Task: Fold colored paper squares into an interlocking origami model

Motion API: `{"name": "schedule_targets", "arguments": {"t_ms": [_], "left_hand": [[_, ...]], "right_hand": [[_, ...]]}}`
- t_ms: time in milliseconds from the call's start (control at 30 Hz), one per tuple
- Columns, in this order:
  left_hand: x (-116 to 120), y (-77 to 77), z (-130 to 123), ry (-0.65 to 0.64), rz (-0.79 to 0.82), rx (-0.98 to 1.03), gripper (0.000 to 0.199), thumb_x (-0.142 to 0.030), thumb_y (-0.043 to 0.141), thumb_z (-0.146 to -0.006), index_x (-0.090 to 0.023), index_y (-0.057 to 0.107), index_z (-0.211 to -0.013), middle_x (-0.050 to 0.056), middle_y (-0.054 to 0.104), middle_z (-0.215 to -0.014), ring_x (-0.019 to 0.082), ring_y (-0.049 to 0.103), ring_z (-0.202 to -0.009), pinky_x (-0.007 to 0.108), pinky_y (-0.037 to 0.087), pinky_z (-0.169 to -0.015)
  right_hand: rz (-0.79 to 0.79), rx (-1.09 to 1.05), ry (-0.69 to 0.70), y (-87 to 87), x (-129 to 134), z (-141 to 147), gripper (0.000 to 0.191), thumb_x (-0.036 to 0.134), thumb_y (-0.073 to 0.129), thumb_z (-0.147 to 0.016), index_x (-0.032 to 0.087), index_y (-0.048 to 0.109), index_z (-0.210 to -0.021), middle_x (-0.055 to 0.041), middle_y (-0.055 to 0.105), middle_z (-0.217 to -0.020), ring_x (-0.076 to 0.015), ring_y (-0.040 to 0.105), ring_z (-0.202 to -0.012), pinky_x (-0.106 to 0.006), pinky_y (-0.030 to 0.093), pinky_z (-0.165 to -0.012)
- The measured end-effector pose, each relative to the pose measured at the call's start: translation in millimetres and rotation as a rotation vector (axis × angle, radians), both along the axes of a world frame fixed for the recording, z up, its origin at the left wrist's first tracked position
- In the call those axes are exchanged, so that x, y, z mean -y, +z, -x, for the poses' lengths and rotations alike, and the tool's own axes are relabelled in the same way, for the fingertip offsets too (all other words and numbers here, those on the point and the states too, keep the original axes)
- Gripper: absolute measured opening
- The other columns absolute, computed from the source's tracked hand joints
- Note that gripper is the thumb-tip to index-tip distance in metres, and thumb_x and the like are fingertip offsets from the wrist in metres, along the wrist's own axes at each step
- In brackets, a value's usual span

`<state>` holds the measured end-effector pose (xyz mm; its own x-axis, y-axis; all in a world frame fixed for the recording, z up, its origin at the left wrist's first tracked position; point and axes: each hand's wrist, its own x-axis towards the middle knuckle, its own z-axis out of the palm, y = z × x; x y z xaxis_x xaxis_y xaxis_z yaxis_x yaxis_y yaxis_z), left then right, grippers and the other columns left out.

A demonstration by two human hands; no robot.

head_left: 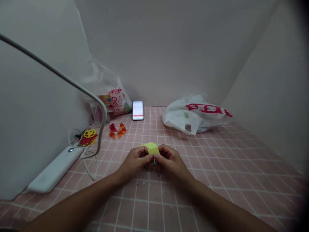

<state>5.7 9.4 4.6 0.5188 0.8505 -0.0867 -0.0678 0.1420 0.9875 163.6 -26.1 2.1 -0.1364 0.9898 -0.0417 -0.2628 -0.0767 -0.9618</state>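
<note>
Forearms low in frame; left hand (135,160) and right hand (170,160) meet at centre, both pinching a small folded yellow paper piece (151,148) poking up between their fingertips.

Red print on both plastic bags (196,117) is too blurred to read.

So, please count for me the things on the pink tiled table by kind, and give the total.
Yellow folded paper, held by the left hand and the right hand: 1
Plastic bags: 2
Phone: 1
Group of small red and orange folded papers: 1
Red and yellow paper cutouts: 1 pile
White lamp base: 1
Total: 7
</note>
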Motion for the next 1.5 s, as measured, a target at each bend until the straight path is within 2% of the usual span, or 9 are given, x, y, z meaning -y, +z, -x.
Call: {"name": "schedule_targets", "arguments": {"t_ms": [133, 300, 500, 700, 900, 1067, 1167, 1500], "left_hand": [[-1.2, -4.7, 1.3, -0.068, -0.033, -0.043, 0.030, -0.041, 0.072, -0.076, -0.016, 0.056, -0.070, -0.002, 0.057, -0.059, 0.009, 0.050, -0.052, 0.023, 0.035, -0.054], [0.1, -1.2, 1.0, -0.111, -0.011, -0.054, 0.030, -0.040, 0.072, -0.074, -0.017, 0.055, -0.068, -0.002, 0.058, -0.057, 0.010, 0.050, -0.051, 0.023, 0.033, -0.053], [0.9, -0.6, 0.9, -0.083, 0.015, -0.020, 0.027, -0.038, 0.069, -0.078, -0.016, 0.056, -0.069, -0.002, 0.059, -0.059, 0.009, 0.051, -0.053, 0.023, 0.035, -0.056], [-0.5, 1.0, 0.9, -0.048, -0.001, -0.077, 0.034, -0.045, 0.068, -0.078, -0.016, 0.053, -0.068, -0.004, 0.054, -0.056, 0.008, 0.046, -0.049, 0.021, 0.033, -0.051], [-0.6, 1.5, 1.2, 0.034, -0.011, -0.048, 0.035, -0.046, 0.065, -0.080, -0.015, 0.056, -0.069, -0.003, 0.057, -0.061, 0.008, 0.050, -0.050, 0.022, 0.040, -0.054], [-2.2, 1.0, 1.5, 0.093, -0.018, -0.032, 0.033, -0.044, 0.066, -0.080, -0.014, 0.059, -0.071, -0.002, 0.058, -0.060, 0.009, 0.052, -0.052, 0.023, 0.043, -0.056], [-2.2, 1.9, 1.5, 0.112, -0.057, -0.048, 0.033, -0.044, 0.063, -0.083, -0.014, 0.060, -0.070, -0.002, 0.056, -0.054, 0.009, 0.051, -0.051, 0.022, 0.042, -0.055], [-4.1, 1.6, 2.0, 0.172, 0.002, -0.003, 0.032, -0.045, 0.067, -0.079, -0.014, 0.061, -0.072, 0.000, 0.061, -0.057, 0.011, 0.056, -0.053, 0.024, 0.046, -0.058]], "right_hand": [[0.004, -0.006, -0.035, -5.0, -2.0, -1.2, 0.035, 0.042, 0.075, -0.073, 0.020, 0.049, -0.068, 0.0033, 0.055, -0.060, -0.0115, 0.054, -0.052, -0.023, 0.041, -0.048], [-0.047, 0.146, -0.083, -2.6, -0.4, -6.2, 0.034, 0.042, 0.068, -0.081, 0.019, 0.051, -0.063, 0.0038, 0.051, -0.051, -0.0097, 0.045, -0.043, -0.022, 0.034, -0.041], [-0.057, 0.186, -0.053, 0.1, -1.6, -9.1, 0.039, 0.050, 0.059, -0.087, 0.018, 0.056, -0.064, -0.0004, 0.056, -0.055, -0.0117, 0.049, -0.047, -0.023, 0.034, -0.043], [-0.059, 0.141, -0.020, -3.2, -4.8, -9.3, 0.038, 0.052, 0.061, -0.085, 0.019, 0.053, -0.068, 0.0025, 0.053, -0.054, -0.0113, 0.047, -0.046, -0.023, 0.035, -0.044], [-0.084, 0.155, -0.030, 1.1, -3.7, -9.6, 0.043, 0.056, 0.054, -0.089, 0.019, 0.051, -0.067, 0.0020, 0.053, -0.055, -0.0109, 0.048, -0.046, -0.023, 0.036, -0.045], [-0.035, 0.107, 0.012, -3.9, -4.0, -7.0, 0.028, 0.041, 0.066, -0.082, 0.019, 0.052, -0.071, 0.0049, 0.052, -0.053, -0.0088, 0.044, -0.043, -0.021, 0.033, -0.044], [-0.066, 0.165, -0.016, -4.4, -4.1, -7.2, 0.024, 0.036, 0.067, -0.081, 0.019, 0.054, -0.070, 0.0031, 0.054, -0.058, -0.0104, 0.048, -0.050, -0.022, 0.037, -0.048], [-0.116, 0.194, -0.041, -1.9, -6.3, -8.7, 0.023, 0.035, 0.062, -0.084, 0.019, 0.053, -0.070, 0.0042, 0.051, -0.056, -0.0098, 0.045, -0.048, -0.023, 0.036, -0.047]]}}
